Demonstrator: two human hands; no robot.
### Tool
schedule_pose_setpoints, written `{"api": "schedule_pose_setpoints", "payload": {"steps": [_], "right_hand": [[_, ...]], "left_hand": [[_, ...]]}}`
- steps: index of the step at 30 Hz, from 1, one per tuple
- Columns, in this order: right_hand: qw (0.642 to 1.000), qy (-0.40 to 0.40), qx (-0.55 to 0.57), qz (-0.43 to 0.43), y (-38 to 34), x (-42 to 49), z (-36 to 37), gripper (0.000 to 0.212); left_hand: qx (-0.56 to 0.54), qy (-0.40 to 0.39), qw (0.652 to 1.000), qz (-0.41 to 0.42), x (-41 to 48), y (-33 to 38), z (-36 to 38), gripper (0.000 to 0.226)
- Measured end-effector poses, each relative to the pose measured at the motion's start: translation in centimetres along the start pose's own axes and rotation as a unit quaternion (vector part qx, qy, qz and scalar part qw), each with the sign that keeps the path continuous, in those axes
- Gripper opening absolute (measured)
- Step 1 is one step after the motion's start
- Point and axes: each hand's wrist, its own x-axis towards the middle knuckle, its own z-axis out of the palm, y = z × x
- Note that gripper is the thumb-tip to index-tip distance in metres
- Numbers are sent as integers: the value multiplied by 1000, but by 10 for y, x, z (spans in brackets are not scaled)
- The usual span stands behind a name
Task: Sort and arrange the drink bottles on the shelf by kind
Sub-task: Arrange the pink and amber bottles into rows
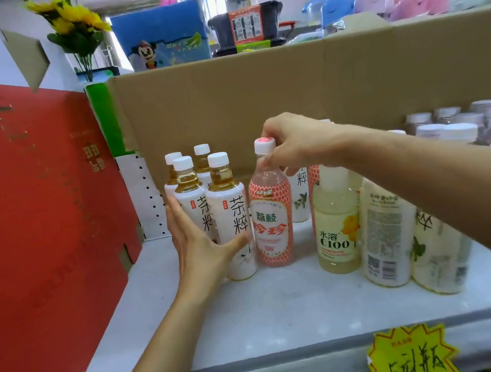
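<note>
On the white shelf, the right hand pinches the cap end of the upright pink lychee bottle, just beside four clustered tea bottles which the left hand touches with straight, spread fingers, holding nothing, while a yellow C100 bottle stands near on the right.

Red carton left; brown cardboard wall behind; sunflowers above; yellow price tag at front.
</note>
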Motion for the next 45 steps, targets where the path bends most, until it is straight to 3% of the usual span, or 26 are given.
{"api": "schedule_pose_setpoints", "payload": {"steps": [4, 8, 10, 14, 17, 21, 28, 31, 35, 38, 45], "right_hand": [[998, 36, 56, -7, -1, -42, -2, 24], [986, 84, 144, 10, 9, -82, -1, 39], [977, 123, 173, 5, 14, -100, -4, 48], [948, 212, 236, -27, 25, -138, -28, 27], [916, 285, 278, -52, 34, -161, -52, 20], [886, 345, 306, -58, 51, -183, -76, 17], [900, 339, 269, -46, 78, -205, -93, 28], [902, 331, 275, -39, 85, -205, -94, 31], [899, 318, 299, -39, 91, -202, -92, 33], [897, 306, 317, -44, 90, -202, -90, 35], [899, 255, 351, -58, 81, -199, -74, 35]], "left_hand": [[22, 11, 1000, 16, -12, 10, -2, 131], [-19, 79, 981, 174, -38, 39, 12, 82], [-47, 46, 979, 193, -42, 61, 22, 60], [-121, -113, 978, 125, -29, 98, 47, 37], [-121, -181, 971, 97, -18, 113, 70, 38], [-134, -198, 969, 68, -10, 123, 92, 32], [-167, -79, 981, 55, 11, 142, 102, 37], [-123, -146, 982, -1, 42, 161, 104, 54], [-105, -272, 949, -125, 67, 178, 106, 51], [-31, -292, 953, -74, 73, 178, 106, 29], [-58, -192, 980, -6, 67, 151, 82, 29]]}}
